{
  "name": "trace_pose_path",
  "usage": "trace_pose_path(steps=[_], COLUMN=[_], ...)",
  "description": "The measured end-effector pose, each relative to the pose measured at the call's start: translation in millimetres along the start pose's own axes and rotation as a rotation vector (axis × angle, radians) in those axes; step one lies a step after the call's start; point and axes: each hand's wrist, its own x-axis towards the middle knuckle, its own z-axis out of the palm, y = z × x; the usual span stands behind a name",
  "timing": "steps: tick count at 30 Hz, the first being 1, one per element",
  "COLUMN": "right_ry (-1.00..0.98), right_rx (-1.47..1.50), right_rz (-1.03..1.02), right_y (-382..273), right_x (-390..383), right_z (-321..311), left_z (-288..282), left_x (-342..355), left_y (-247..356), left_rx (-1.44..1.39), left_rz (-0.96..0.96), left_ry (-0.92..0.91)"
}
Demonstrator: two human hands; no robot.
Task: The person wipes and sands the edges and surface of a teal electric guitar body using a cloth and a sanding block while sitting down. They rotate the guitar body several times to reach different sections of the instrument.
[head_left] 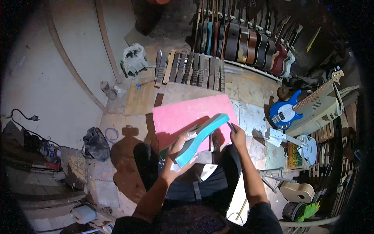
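Noting pink board (175, 113) at twelve; above it, turquoise curved body (203, 135), axis seven-to-one. We judge it stiff, lightish, slippery; grip both edges. Left hand (174, 154) curls round its seven-o'clock end; right hand (238, 138) pinches dark slim piece (232, 127).

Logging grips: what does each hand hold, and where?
Left hand: teal curved guitar body, around its near end. Right hand: thin dark tool; hold point unclear.

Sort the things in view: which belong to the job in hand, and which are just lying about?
In the job:
- teal curved guitar-like piece, in the left hand
- thin dark tool, in the right hand
- pink board, beneath

Lying about:
- blue bass guitar
- row of guitar necks
- black plastic bag
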Motion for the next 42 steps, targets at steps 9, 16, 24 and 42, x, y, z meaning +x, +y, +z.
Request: trace_pose_path(steps=[9, 16, 24, 42], right_ry=[-0.888, -0.712, -0.413, 0.133], right_rx=[0.531, 0.248, -0.039, 0.352], right_rz=[-0.127, -0.275, 0.013, -0.011], right_y=[-208.6, -202.3, -114.8, -97.3], right_x=[-47.1, -49.0, -12.0, 6.3], right_z=[-92.1, -52.9, -19.6, -18.7], left_z=[-26.2, -28.8, -31.6, -73.3], left_x=[4.7, 10.7, 13.5, 49.9], left_y=[-2.9, 3.9, -4.8, -58.2], left_rx=[-0.058, 0.017, 0.01, -0.083], left_rz=[-0.079, 0.013, -0.035, -0.029], left_ry=[-0.058, -0.103, -0.128, -0.189])
